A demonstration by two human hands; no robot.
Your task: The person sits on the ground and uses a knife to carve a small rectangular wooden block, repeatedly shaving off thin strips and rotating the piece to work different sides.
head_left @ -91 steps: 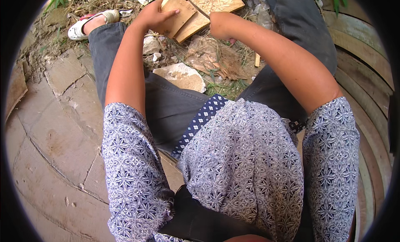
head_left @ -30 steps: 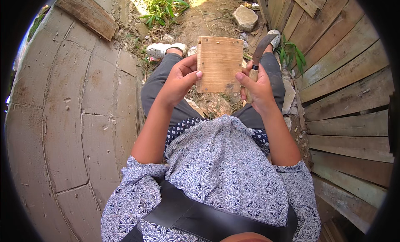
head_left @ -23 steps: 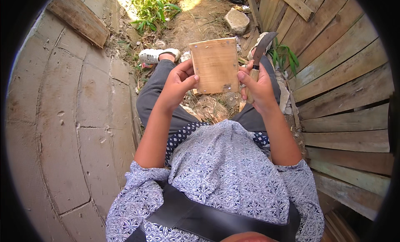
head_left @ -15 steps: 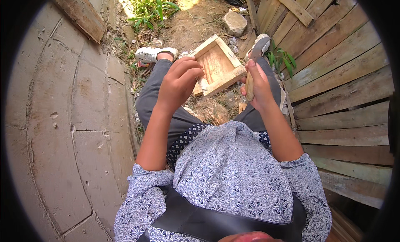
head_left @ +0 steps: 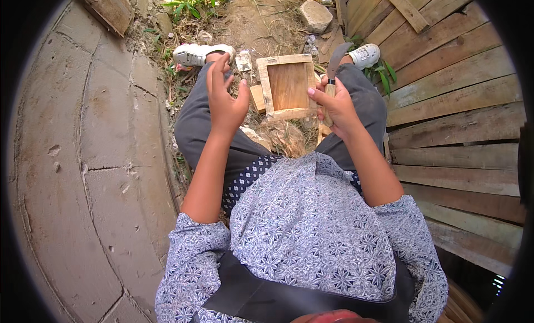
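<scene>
A shallow square wooden box [head_left: 266,84], with a pale rim and a browner bottom, is between my legs, its hollow side facing me. My left hand [head_left: 225,105] is off to the box's left, fingers stretched and thumb apart, holding nothing. In my right hand [head_left: 343,113] is a knife [head_left: 336,60] with a dark curved blade, a black collar and a pale wooden handle; the blade points away from me. The right thumb touches the box's right rim. Whether that hand also bears the box's weight I cannot tell.
Wood offcuts [head_left: 257,98] lie beside and below the box. Farther off are a pale stone [head_left: 316,16] and green plants [head_left: 192,3]. A grey block wall [head_left: 67,156] stands on the left, a plank fence [head_left: 456,117] on the right.
My left hand has come away from the box's left side and opened, moving left. The box has turned from slanted to nearly square-on. The knife's blade has swung left.
</scene>
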